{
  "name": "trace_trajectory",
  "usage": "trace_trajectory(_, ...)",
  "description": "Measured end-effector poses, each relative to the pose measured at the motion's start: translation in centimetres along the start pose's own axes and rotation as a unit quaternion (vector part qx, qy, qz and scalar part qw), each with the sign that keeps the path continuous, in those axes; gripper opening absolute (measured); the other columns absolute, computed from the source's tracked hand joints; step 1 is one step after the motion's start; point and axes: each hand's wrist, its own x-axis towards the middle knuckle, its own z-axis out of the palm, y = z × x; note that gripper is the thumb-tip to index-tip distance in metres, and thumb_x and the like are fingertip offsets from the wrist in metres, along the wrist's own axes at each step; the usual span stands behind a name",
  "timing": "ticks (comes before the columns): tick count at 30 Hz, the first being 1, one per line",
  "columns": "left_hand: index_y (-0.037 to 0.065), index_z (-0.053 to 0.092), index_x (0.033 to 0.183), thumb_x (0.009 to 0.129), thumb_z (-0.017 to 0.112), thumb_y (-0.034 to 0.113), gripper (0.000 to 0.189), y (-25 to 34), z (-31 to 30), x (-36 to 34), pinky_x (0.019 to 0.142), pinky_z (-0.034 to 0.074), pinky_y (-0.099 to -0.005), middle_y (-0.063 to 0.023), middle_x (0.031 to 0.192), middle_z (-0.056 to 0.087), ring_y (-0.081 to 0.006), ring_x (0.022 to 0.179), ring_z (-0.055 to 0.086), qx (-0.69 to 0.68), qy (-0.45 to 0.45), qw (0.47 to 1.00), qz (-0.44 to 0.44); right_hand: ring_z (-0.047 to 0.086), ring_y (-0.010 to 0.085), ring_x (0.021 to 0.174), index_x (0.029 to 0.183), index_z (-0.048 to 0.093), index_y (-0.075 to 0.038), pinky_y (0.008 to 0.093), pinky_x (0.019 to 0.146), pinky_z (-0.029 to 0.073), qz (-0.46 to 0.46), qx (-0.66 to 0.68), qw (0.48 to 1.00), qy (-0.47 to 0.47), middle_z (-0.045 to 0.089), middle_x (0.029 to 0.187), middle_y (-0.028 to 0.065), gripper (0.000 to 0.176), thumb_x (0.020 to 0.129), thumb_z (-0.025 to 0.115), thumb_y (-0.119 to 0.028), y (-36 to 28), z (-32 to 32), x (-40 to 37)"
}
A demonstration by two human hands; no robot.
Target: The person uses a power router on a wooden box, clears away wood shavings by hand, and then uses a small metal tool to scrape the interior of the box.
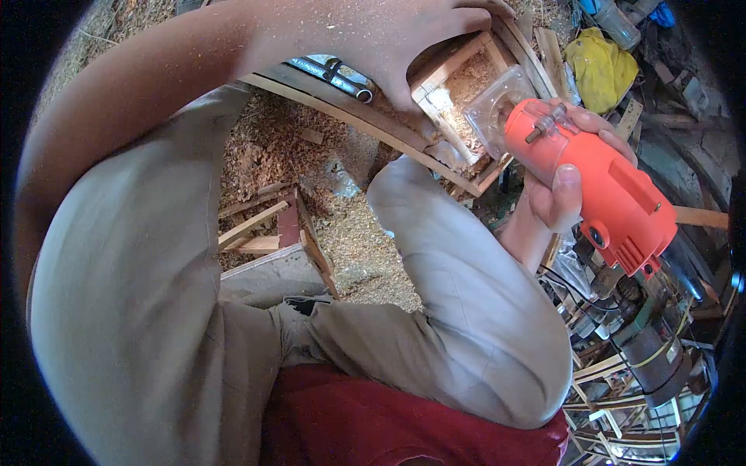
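My right hand [571,175] is wrapped round the body of a red power tool [614,190], thumb on the near side. The tool's clear base plate [493,109] rests against the edge of a small wooden frame [447,120], where a light shines. My left hand [388,46] spans the frame's upper left corner, its thumb down the near side and its fingers over the far side. The frame lies at the end of a long wooden board [350,116]. Wood dust speckles my left forearm. The tool's bit is hidden.
A wooden box piece [272,272] lies on the sawdust-covered ground [365,248] between my legs. A metal tube [330,74] lies beside the board. At upper right are a yellow cloth [602,70] and a plastic bottle [615,25]. Cables and wood strips [614,419] clutter the right.
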Motion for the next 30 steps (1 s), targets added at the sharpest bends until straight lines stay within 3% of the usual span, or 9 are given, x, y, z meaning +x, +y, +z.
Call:
trace_trajectory(9, -0.014, 0.055, 0.134, 0.067, 0.072, 0.075, 0.113, 0.2, 0.0, 0.3, 0.123, 0.019, -0.0587, -0.0275, 0.154, 0.044, -0.0380, 0.148, 0.036, 0.015, -0.012, 1.000, 0.000, 0.068, 0.0396, 0.089, 0.115, 0.054, 0.002, 0.0551, 0.085, 0.061, -0.045, -0.002, 0.999, 0.000, 0.066, 0.103, 0.0257, 0.055, 0.067, 0.067, -0.022, 1.2, 0.3, 1.5)
trace_trajectory(22, -0.013, 0.054, 0.138, 0.067, 0.072, 0.075, 0.114, 0.4, -0.6, 0.0, 0.124, 0.019, -0.0580, -0.0269, 0.155, 0.044, -0.0373, 0.148, 0.036, 0.028, -0.012, 1.000, -0.001, 0.068, 0.0397, 0.097, 0.121, 0.053, -0.001, 0.0577, 0.091, 0.060, -0.012, -0.014, 1.000, 0.007, 0.066, 0.107, 0.0248, 0.057, 0.070, 0.069, -0.020, -0.3, 0.6, 0.1)
trace_trajectory(30, -0.013, 0.056, 0.134, 0.067, 0.072, 0.075, 0.112, 0.1, -0.3, 0.2, 0.122, 0.021, -0.0559, -0.0278, 0.153, 0.045, -0.0383, 0.146, 0.038, 0.005, -0.003, 1.000, 0.004, 0.069, 0.0405, 0.093, 0.121, 0.053, 0.002, 0.0569, 0.089, 0.060, -0.022, -0.008, 1.000, 0.002, 0.066, 0.106, 0.0255, 0.057, 0.071, 0.068, -0.019, 0.4, -0.1, 0.3)
